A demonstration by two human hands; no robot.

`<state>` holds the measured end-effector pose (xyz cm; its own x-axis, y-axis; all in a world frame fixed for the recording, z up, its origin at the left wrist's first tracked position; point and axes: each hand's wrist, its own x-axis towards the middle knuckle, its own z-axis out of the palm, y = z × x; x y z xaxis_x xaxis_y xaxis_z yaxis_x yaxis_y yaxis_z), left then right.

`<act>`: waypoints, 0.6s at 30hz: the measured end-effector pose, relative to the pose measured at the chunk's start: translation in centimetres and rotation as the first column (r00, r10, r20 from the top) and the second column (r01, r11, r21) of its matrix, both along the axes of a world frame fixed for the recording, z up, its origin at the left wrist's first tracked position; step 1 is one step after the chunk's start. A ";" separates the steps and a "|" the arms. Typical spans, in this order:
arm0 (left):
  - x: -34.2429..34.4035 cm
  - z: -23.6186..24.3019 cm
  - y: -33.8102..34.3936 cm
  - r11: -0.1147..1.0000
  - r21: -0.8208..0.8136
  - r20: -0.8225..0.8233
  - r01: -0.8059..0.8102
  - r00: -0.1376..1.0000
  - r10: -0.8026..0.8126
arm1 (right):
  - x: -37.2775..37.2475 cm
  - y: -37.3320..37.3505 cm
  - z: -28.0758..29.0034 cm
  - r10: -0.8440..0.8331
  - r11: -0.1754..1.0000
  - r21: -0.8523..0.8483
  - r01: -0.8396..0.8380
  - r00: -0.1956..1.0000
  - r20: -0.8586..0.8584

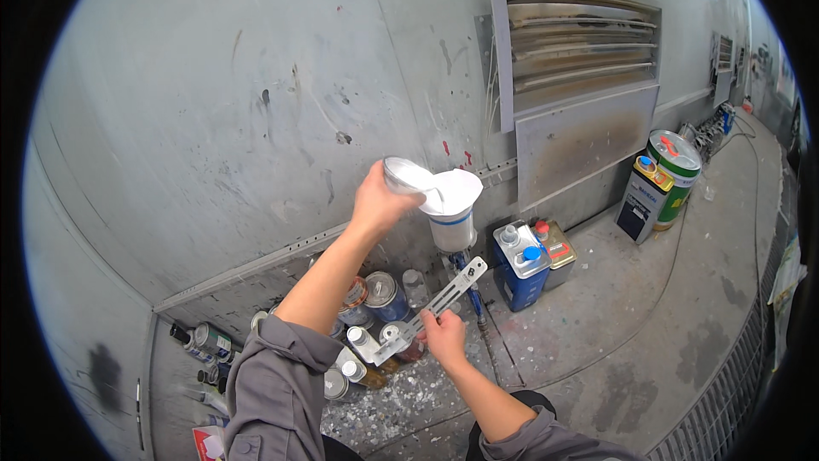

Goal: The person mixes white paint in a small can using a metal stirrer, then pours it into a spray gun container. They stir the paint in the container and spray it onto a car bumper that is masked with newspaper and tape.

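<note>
My left hand (380, 202) grips a clear cup (408, 175) with white liquid in it, tilted to the right. From its lip the white liquid runs into a white paper strainer (461, 188). The strainer sits in the top of a whitish cup (454, 232) on a spray gun (474, 301), whose blue parts show below. In my right hand (445, 338) is a flat slotted metal mixing stick (439, 301), held at a slant in front of the gun. Its lower left end hangs over several bottles and cans.
Paint cans (384, 292) and white-capped bottles (362, 342) crowd the floor along the wall. To the right stand a blue rectangular can (520, 278), a gold-topped can (556, 248), a dark can (641, 205) and a green-and-white drum (678, 171). A hose (636, 337) crosses the floor; a floor grating (712, 414) lies at the right.
</note>
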<state>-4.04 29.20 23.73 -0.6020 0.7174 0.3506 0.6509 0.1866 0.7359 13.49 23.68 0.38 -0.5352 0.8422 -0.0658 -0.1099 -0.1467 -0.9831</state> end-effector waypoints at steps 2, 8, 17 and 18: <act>0.1 0.3 0.0 1.000 -0.027 -0.048 -0.015 0.999 0.013 | -0.1 0.0 -0.2 0.000 1.000 0.015 0.001 1.000 -0.008; 0.8 1.7 -0.1 0.997 -0.069 -0.155 -0.036 0.988 0.025 | 0.0 0.2 0.0 -0.009 1.000 -0.024 0.008 0.999 -0.042; 0.7 2.5 0.2 0.985 -0.145 -0.264 -0.095 0.963 0.054 | -0.2 0.3 -0.4 -0.010 0.999 -0.033 0.010 1.000 -0.021; 0.7 2.6 0.2 0.984 -0.149 -0.287 -0.101 0.956 0.055 | -0.2 0.3 -0.4 -0.011 0.999 -0.035 0.010 1.000 -0.024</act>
